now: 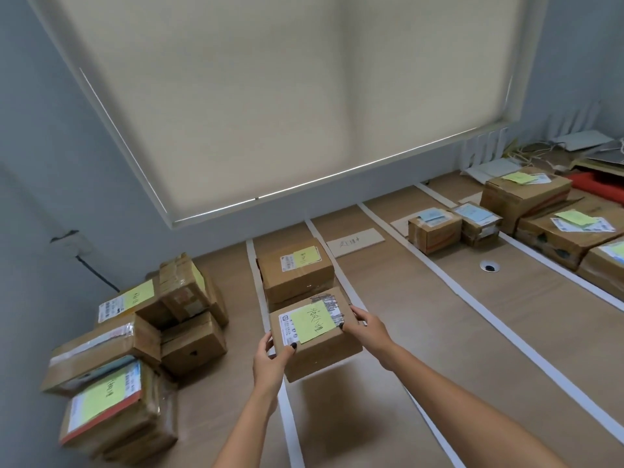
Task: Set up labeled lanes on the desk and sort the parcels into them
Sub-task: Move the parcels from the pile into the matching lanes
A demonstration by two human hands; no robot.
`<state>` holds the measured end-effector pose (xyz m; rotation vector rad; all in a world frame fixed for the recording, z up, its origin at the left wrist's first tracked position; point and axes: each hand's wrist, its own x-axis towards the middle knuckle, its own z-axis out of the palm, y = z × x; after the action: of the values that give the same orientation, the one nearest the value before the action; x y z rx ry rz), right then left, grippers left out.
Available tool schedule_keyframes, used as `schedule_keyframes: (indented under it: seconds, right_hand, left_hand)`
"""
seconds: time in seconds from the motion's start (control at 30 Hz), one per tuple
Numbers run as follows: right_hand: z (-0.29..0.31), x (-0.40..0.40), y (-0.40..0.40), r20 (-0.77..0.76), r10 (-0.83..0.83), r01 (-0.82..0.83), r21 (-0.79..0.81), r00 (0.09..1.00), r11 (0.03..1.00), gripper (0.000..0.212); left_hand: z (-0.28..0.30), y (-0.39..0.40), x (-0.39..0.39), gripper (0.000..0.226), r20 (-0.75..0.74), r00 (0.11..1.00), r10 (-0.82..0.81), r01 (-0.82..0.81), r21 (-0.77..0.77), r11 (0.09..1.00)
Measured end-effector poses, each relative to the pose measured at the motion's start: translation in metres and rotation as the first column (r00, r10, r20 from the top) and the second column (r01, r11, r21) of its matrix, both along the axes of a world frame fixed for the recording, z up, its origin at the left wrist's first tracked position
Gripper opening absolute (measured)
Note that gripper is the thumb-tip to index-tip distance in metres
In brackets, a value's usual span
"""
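1. Above the desk (439,332), between two white tape strips (341,275), a small cardboard parcel (314,339) is held up in the air by both hands.
2. The left hand (268,361) is curled round the near left corner of the parcel, with the thumb laid on top. The right hand (368,329) is wrapped round the far right edge. So the parcel lies right between the two hands, and each hand is just as near to it as the other.
3. The parcel is tilted a little, and its long side runs from near left to far right, almost along the lane.
4. Just behind it in the same lane, a bigger box (295,275) is seen resting on the desk. The held parcel seems to be meant for the bare spot in front of that box, so it most likely needs to be lowered straight down.
5. A yellow sticky note (312,320) with dark handwriting is stuck on top of the parcel. The writing cannot be read clearly. Under it a white shipping label (287,329) with small print is seen, and some silver tape (329,307) at the far edge.
6. A cardboard lane label (354,243) with handwriting is laid flat in the next lane to the right. It is too small to be read.
7. More parcels are piled in an unsorted heap (135,349) on the left, and sorted boxes (506,211) are seen in the far right lanes.
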<state>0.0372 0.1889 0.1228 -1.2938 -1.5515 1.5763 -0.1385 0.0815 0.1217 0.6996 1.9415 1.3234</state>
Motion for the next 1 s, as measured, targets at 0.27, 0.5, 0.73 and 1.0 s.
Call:
schedule_keyframes:
  seconds: [0.27, 0.5, 0.73, 1.0]
  right_hand:
    - [-0.029, -0.015, 0.026, 0.038, 0.008, -0.007, -0.028, 0.999, 1.000, 0.045]
    - [-0.056, -0.041, 0.054, 0.049, 0.033, -0.030, -0.049, 0.998, 0.998, 0.033]
    - [-0.084, -0.072, 0.084, 0.073, 0.054, -0.048, -0.081, 0.996, 0.996, 0.054]
    - [-0.101, -0.091, 0.105, 0.074, 0.055, -0.046, -0.119, 0.996, 0.992, 0.062]
  left_hand:
    - [-0.018, 0.026, -0.011, 0.058, 0.027, 0.999, 0.032, -0.030, -0.053, 0.998]
    - [-0.044, 0.051, -0.029, 0.056, 0.072, 0.993, 0.091, -0.084, -0.088, 0.993]
    - [-0.072, 0.083, -0.056, 0.062, 0.112, 0.990, 0.083, -0.070, -0.112, 0.991]
    - [-0.092, 0.109, -0.074, 0.064, 0.131, 0.984, 0.123, -0.107, -0.121, 0.987]
